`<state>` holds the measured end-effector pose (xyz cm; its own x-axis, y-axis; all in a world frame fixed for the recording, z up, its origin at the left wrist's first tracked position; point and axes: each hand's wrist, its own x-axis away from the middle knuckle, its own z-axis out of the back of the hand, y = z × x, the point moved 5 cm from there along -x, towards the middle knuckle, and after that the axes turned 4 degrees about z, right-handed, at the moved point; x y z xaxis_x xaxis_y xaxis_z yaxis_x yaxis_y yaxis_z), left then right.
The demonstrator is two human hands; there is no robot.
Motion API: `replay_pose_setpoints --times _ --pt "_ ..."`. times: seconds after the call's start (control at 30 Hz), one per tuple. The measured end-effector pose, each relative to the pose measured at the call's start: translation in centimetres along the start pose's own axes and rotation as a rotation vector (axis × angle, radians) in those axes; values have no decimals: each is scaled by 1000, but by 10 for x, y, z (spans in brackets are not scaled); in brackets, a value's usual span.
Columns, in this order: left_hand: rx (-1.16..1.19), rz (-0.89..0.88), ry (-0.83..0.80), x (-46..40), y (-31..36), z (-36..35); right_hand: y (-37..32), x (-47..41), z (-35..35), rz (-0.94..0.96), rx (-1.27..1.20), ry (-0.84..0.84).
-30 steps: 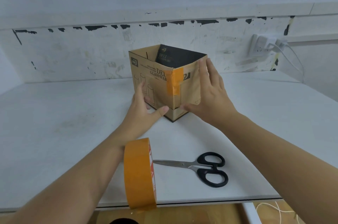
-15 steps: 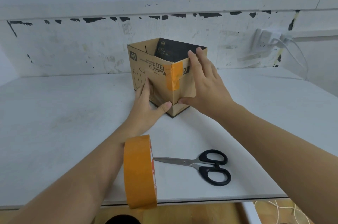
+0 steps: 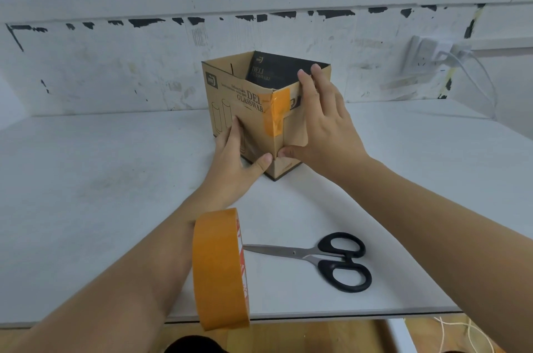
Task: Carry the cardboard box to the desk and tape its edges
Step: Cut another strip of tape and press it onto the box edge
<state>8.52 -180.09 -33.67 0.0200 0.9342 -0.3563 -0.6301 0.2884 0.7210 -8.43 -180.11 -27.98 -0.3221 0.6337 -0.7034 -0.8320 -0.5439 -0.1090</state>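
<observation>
Head view: the cardboard box [image 3: 230, 99], open-topped, is seen standing on the white desk [image 3: 101, 179], its near corner bound with orange tape [image 3: 278, 112]. It is pressed between the flat, straight-fingered left hand [image 3: 233, 162] and right hand [image 3: 323, 127]. A tape roll [image 3: 219, 269] is worn on the left forearm; scissors [image 3: 323, 260] lie nearby.

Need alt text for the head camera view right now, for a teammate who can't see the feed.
Both hands press flat on an open cardboard box standing on a white desk, left hand and right hand either side of its near corner, where a strip of orange tape wraps the edge. An orange tape roll encircles the left forearm, beside black-handled scissors.
</observation>
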Motion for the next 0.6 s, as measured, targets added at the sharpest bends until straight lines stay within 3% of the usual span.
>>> replay_pose_setpoints --times 0.23,0.4,0.6 --pt "1 -2 -15 3 -2 1 5 8 2 -28 -60 -15" --pt "12 -20 -2 4 -1 1 27 28 -5 -274 -342 20" --pt "20 -35 28 2 1 2 38 28 -31 -369 -475 -161"
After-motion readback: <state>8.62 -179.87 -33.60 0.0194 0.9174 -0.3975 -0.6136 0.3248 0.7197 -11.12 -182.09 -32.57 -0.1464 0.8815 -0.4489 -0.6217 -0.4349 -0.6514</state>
